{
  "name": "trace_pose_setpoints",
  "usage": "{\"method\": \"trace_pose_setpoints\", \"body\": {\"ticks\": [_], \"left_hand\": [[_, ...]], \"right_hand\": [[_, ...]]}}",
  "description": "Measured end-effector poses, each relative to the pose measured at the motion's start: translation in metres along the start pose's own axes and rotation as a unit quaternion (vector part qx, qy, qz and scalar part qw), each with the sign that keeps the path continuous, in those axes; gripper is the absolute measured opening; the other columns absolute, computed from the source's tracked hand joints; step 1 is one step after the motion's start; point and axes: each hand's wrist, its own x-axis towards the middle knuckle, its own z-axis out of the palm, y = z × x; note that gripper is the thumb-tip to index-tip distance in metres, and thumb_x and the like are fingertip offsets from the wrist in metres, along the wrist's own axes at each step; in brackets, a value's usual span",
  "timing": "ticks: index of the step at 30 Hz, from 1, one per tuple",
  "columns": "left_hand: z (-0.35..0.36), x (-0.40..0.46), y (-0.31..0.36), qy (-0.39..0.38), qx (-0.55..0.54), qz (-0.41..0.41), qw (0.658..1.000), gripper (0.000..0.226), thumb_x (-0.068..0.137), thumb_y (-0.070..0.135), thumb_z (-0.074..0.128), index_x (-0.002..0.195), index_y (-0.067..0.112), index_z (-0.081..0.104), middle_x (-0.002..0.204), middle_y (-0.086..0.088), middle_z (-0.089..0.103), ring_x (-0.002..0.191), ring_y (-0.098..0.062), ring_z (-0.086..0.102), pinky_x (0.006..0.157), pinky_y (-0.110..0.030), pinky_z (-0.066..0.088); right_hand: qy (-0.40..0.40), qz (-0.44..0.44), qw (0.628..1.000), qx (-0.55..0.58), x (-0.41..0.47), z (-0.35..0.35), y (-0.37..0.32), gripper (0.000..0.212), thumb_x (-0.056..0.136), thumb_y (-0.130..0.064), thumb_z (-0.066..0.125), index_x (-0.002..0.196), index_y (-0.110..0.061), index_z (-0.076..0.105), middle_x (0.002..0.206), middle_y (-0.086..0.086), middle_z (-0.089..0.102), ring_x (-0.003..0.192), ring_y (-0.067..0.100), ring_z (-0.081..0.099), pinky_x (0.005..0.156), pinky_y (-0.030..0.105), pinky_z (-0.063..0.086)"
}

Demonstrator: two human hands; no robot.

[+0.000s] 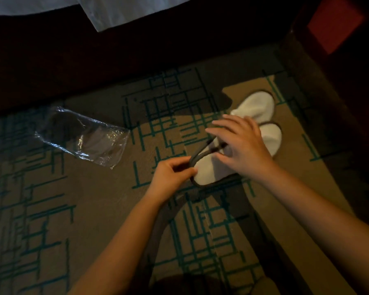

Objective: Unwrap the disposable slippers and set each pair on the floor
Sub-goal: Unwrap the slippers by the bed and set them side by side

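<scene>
Slippers: lay unwrapped on the patterned carpet, toes pointing away, side by side and touching.
Left hand: pinched the dark heel rim of the nearer slipper.
Right hand: rested flat and unclenched across both slippers, gripping nothing.
Wrapper: clear plastic, empty, well apart to the left.
Technique: heels were best aligned by small nudges, with the flat hand steadying the pair.

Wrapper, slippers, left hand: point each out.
wrapper (84,138): head view, middle of the clear plastic.
slippers (258,107): head view, toe of the far slipper.
left hand (170,175): head view, back of the hand.
</scene>
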Motion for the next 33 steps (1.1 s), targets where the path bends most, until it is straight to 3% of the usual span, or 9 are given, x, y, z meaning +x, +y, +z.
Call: {"method": "trace_pose_setpoints", "body": {"ticks": [3, 5, 8, 12, 15, 20, 23, 29, 33], "left_hand": [[-0.01, 0.008, 0.029, -0.01, 0.055, 0.047, 0.997, 0.035, 0.076, -0.003, 0.068, 0.109, 0.007, 0.064, 0.075, 0.011, 0.066, 0.058, 0.014, 0.059, 0.064, -0.008, 0.05], [-0.018, 0.014, 0.047, -0.033, 0.118, 0.077, 0.99, 0.03, 0.075, 0.003, 0.07, 0.105, 0.01, 0.067, 0.076, 0.008, 0.065, 0.059, 0.013, 0.06, 0.062, -0.004, 0.049], [-0.026, 0.024, 0.069, -0.073, 0.182, 0.106, 0.975, 0.023, 0.074, 0.01, 0.072, 0.097, 0.014, 0.07, 0.076, 0.007, 0.068, 0.065, 0.008, 0.062, 0.068, -0.007, 0.052], [-0.027, 0.03, 0.08, -0.028, 0.102, 0.138, 0.985, 0.035, 0.078, 0.005, 0.068, 0.112, 0.012, 0.063, 0.089, 0.004, 0.067, 0.073, 0.013, 0.063, 0.074, -0.006, 0.051], [-0.026, 0.025, 0.061, -0.005, -0.002, 0.074, 0.997, 0.046, 0.081, 0.006, 0.063, 0.126, 0.01, 0.052, 0.107, 0.002, 0.064, 0.083, 0.008, 0.063, 0.077, -0.009, 0.053], [-0.015, 0.011, 0.007, -0.065, 0.041, -0.068, 0.995, 0.031, 0.084, 0.01, 0.062, 0.114, 0.007, 0.061, 0.11, -0.01, 0.065, 0.096, -0.023, 0.064, 0.083, -0.029, 0.056], [-0.011, 0.01, -0.01, -0.096, -0.013, -0.141, 0.985, 0.019, 0.085, 0.011, 0.06, 0.103, 0.01, 0.064, 0.103, -0.011, 0.067, 0.099, -0.029, 0.063, 0.092, -0.044, 0.052], [-0.015, 0.007, -0.031, -0.159, -0.084, -0.213, 0.961, 0.011, 0.088, 0.011, 0.055, 0.091, 0.015, 0.065, 0.087, -0.003, 0.067, 0.083, -0.017, 0.062, 0.076, -0.028, 0.053], [-0.022, 0.002, -0.051, -0.16, -0.132, -0.247, 0.947, 0.017, 0.088, 0.009, 0.054, 0.088, 0.017, 0.069, 0.077, 0.002, 0.071, 0.071, -0.004, 0.066, 0.064, -0.018, 0.056]], "right_hand": [[-0.063, -0.041, 0.996, -0.038, 0.016, -0.017, -0.012, 0.04, 0.078, -0.031, 0.068, 0.117, -0.027, 0.061, 0.119, -0.004, 0.065, 0.123, 0.021, 0.05, 0.112, 0.049, 0.012], [-0.092, -0.038, 0.995, -0.011, 0.024, -0.028, -0.016, 0.031, 0.082, -0.03, 0.064, 0.113, -0.028, 0.063, 0.111, -0.004, 0.069, 0.111, 0.021, 0.057, 0.107, 0.042, 0.026], [-0.122, 0.0, 0.989, 0.085, 0.032, -0.041, -0.019, 0.022, 0.081, -0.023, 0.067, 0.103, -0.024, 0.067, 0.1, -0.002, 0.071, 0.093, 0.016, 0.063, 0.086, 0.036, 0.051], [-0.095, 0.056, 0.975, 0.194, 0.044, -0.048, -0.011, 0.016, 0.075, -0.012, 0.074, 0.09, -0.014, 0.069, 0.075, -0.006, 0.062, 0.073, 0.008, 0.06, 0.072, 0.024, 0.051], [-0.039, 0.113, 0.945, 0.303, 0.049, -0.052, -0.003, 0.018, 0.074, -0.003, 0.073, 0.09, -0.007, 0.066, 0.068, -0.009, 0.057, 0.058, -0.008, 0.056, 0.06, 0.006, 0.045], [0.018, 0.248, 0.852, 0.461, 0.045, -0.051, 0.013, 0.015, 0.081, -0.003, 0.065, 0.086, -0.016, 0.06, 0.076, -0.002, 0.059, 0.069, 0.007, 0.06, 0.056, 0.016, 0.054], [0.037, 0.316, 0.803, 0.504, 0.04, -0.045, 0.023, 0.016, 0.083, -0.004, 0.063, 0.08, -0.019, 0.06, 0.08, -0.002, 0.062, 0.07, 0.007, 0.063, 0.054, 0.013, 0.056], [0.072, 0.417, 0.723, 0.546, 0.033, -0.032, 0.05, 0.011, 0.083, -0.009, 0.064, 0.091, -0.014, 0.059, 0.084, 0.001, 0.064, 0.074, 0.014, 0.064, 0.064, 0.023, 0.055], [0.096, 0.45, 0.696, 0.552, 0.031, -0.019, 0.068, 0.013, 0.082, -0.008, 0.066, 0.081, -0.017, 0.057, 0.085, 0.004, 0.064, 0.073, 0.016, 0.064, 0.059, 0.024, 0.056]]}}
